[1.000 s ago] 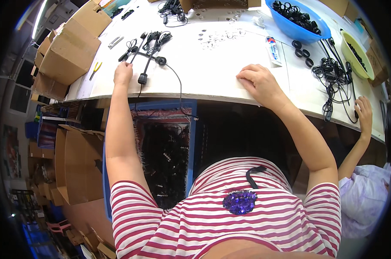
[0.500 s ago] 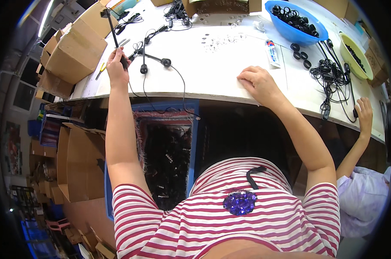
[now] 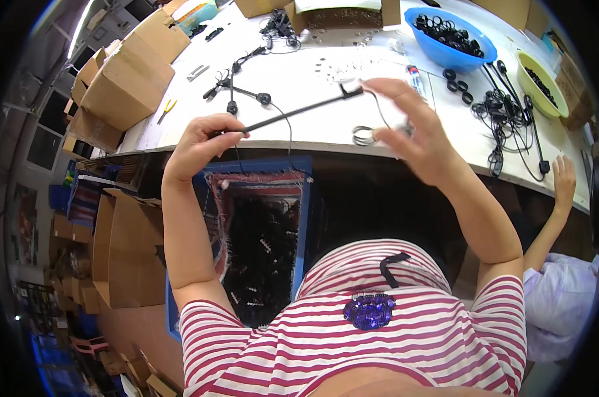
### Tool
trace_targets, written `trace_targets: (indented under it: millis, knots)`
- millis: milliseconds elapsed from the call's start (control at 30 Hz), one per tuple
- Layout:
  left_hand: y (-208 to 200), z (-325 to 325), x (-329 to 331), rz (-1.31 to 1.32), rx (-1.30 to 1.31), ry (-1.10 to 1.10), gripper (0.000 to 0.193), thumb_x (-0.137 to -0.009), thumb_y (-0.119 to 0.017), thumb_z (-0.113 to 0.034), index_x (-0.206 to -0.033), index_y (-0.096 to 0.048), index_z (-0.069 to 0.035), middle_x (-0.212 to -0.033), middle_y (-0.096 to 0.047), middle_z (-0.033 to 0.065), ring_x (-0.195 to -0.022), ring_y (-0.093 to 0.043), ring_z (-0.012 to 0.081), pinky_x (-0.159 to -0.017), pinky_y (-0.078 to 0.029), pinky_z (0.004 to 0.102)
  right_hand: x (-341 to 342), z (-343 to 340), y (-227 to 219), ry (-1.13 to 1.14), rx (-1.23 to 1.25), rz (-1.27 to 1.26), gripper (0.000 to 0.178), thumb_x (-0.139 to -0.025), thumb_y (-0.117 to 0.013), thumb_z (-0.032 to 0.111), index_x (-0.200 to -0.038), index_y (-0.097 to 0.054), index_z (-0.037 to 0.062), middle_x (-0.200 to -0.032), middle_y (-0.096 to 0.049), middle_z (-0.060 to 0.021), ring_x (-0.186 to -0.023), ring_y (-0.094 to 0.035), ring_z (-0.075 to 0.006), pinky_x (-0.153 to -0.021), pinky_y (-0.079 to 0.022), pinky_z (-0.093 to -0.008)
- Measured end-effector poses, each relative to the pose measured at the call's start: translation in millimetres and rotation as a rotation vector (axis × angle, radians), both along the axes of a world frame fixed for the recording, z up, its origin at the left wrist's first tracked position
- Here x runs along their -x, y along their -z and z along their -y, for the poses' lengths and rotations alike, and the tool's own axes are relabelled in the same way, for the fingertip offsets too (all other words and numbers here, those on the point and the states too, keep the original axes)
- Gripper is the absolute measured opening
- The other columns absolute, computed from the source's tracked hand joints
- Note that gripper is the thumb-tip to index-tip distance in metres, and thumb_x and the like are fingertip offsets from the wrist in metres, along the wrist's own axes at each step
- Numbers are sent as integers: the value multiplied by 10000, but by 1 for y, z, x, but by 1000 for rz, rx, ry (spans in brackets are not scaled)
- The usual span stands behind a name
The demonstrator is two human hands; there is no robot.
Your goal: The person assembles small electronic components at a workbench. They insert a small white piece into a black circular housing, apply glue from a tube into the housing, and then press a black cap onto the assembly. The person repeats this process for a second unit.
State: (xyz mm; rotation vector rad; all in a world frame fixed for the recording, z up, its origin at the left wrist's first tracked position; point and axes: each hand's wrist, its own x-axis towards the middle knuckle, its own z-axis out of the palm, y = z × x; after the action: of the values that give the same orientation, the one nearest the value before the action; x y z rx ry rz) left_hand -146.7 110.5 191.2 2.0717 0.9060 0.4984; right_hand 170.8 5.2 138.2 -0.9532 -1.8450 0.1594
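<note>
A thin black rod [image 3: 293, 116] with a small block near its far end slants up to the right above the table. My left hand [image 3: 205, 144] grips its lower left end between thumb and fingers. By the upper right end is my right hand [image 3: 415, 129], blurred, its thumb and fingers wide apart. The index fingertip is at the rod's tip; I cannot tell whether it presses on it. A thin cable drops from that tip between the fingers, and a small coil [image 3: 363, 135] shows beside the thumb. Other black corded parts [image 3: 264, 99] lie beyond my left hand.
A blue basin [image 3: 445, 59] of black rings and a yellow-green bowl [image 3: 534, 79] stand back right, near tangled black cables [image 3: 501, 126]. Yellow-handled pliers [image 3: 167, 111], a tube [image 3: 415, 79] and clear discs [image 3: 342, 69] lie around. Another person's hand [image 3: 564, 178] is at right.
My left hand has lowered and turned the rod from upright to slanting rightward. My right hand has lifted off the table to the rod's far end, its fingers spreading. The coil has come into view.
</note>
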Motion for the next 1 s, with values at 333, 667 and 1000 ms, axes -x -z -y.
trace_targets:
  millis: [333, 667, 1000]
  knots:
    - [0, 28, -41, -220, -198, 250, 86, -773, -570, -37, -794, -593, 42, -727, -562, 54, -680, -499, 106, -629, -404, 240, 6, 42, 37, 408, -186, 138, 475, -642, -762, 203, -1026, -500, 107, -1049, -469, -83, -909, -514, -238, -729, -425, -330]
    - [32, 52, -87, 283, -927, -103, 91, -794, -593, -20, -868, -590, 32, -778, -558, 79, -702, -518, 135, -675, -408, 236, 8, 44, 92, 133, 387, -54, 195, -762, -670, 203, -784, -609, 18, -708, -553, -92, -626, -535, -231, -581, -419, -312]
    - [141, 81, -131, 1234, 637, -85, 474, -917, -378, -453, -1218, -387, -87, -960, -553, 78, -840, -561, 195, -831, -447, 366, 6, 65, 154, -186, 983, -518, 202, -807, -632, 211, -775, -609, 13, -741, -519, -1, -665, -480, -76, -603, -396, -228]
